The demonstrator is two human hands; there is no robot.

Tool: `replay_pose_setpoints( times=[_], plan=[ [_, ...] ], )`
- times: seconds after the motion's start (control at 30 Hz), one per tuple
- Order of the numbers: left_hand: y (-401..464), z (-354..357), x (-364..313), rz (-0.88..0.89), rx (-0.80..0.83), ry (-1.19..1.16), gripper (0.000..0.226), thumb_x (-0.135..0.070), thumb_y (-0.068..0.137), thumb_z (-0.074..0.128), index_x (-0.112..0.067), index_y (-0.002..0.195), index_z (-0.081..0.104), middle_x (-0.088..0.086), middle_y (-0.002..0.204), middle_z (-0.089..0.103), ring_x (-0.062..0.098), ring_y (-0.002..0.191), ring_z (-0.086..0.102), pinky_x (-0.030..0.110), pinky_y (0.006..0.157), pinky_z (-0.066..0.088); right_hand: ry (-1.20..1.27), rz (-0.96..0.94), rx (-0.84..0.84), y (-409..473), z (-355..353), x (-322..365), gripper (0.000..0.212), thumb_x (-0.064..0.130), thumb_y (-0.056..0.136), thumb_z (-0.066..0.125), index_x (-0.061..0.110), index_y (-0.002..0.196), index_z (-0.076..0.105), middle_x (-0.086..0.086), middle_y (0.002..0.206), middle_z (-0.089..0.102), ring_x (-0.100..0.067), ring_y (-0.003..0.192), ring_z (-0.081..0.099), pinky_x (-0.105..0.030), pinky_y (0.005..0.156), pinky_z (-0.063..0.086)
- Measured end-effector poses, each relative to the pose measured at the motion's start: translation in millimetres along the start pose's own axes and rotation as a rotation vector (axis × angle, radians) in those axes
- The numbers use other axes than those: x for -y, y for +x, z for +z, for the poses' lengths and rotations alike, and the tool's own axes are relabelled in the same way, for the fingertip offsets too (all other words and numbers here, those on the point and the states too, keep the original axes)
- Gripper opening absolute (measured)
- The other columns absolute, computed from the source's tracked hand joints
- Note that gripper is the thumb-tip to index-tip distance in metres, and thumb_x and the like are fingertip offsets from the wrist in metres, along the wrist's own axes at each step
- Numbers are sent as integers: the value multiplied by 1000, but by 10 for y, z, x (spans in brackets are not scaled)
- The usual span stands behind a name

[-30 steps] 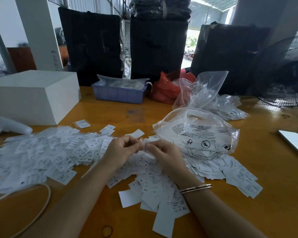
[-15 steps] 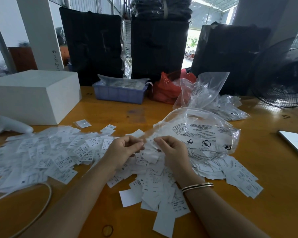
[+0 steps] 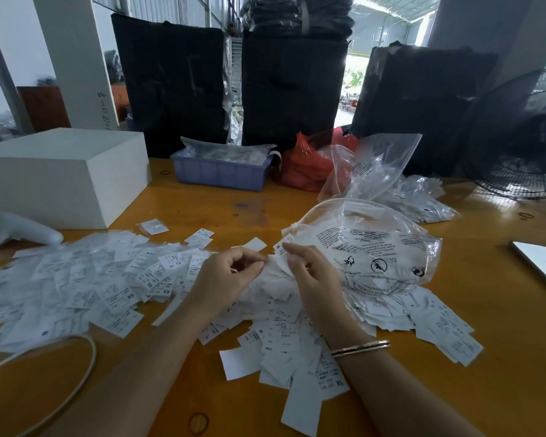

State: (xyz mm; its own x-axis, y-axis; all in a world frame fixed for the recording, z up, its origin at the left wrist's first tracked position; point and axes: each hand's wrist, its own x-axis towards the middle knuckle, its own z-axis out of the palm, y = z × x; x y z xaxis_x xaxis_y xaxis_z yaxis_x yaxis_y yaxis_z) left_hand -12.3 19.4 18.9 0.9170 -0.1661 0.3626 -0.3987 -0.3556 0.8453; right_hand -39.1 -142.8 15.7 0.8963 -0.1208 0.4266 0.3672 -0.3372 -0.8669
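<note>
Sorting size labels (image 3: 114, 279) on a wooden table (image 3: 501, 357), heap fanned from 9 to 4 o'clock.

Spread flat, probably to keep size letters readable. Printed clear bag (image 3: 375, 247) slumped at 2 o'clock, kept within reach, likely for sorted pieces. Right hand (image 3: 312, 275) pinching one label (image 3: 280, 247) at 12 o'clock. Left hand (image 3: 230, 275) curled, fingertips together, grip too blurred to tell. Hidden beneath both palms: more of the heap.

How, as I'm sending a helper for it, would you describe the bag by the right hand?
On the table, right of the label heap, a puffed clear bag lies beside the right hand. Unlike the bags behind it, it shows a row of black symbols.
</note>
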Motion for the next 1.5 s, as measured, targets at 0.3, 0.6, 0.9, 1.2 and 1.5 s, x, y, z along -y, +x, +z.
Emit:
replay_pose_setpoints(
  times=[0.3,0.6,0.9,1.2,1.5],
  plan=[
    [-15,-7,-29,-14,80,16,10,-24,76,77,-23,80,67,-10,79,71,1,74,65,13,67,51,338,49,-80,60,-125,57,28,-2,87,60,23,102,58,2,73,68,-8,64,63,-18,59,50],
    [-11,-19,-34,-9,45,9,9,-27,79,75,-23,82,67,-11,80,70,0,74,64,12,65,47,506,43,-99,31,-158,112,12,-1,87,61,11,87,59,0,70,68,-14,62,63,-20,57,51],
    [10,-37,7,1,17,-59,9,-24,79,76,-27,78,67,-19,75,70,-1,72,65,9,63,48,277,1,-71,21,-105,46,17,0,87,61,16,83,57,-1,67,66,-15,62,65,-22,58,51],
    [11,-25,17,-9,37,-51,10,-30,75,76,-27,80,68,-18,77,70,2,74,66,11,63,50,420,16,-123,18,-127,86,13,-1,88,60,12,84,56,-4,68,67,-17,64,66,-20,59,52],
    [1,-42,-21,-19,48,-105,16,-39,71,72,-27,81,68,-17,78,72,4,74,67,15,67,50,162,-64,3,13,-144,33,21,-3,87,61,17,80,57,5,66,65,-13,63,66,-21,61,52]
  ],
)
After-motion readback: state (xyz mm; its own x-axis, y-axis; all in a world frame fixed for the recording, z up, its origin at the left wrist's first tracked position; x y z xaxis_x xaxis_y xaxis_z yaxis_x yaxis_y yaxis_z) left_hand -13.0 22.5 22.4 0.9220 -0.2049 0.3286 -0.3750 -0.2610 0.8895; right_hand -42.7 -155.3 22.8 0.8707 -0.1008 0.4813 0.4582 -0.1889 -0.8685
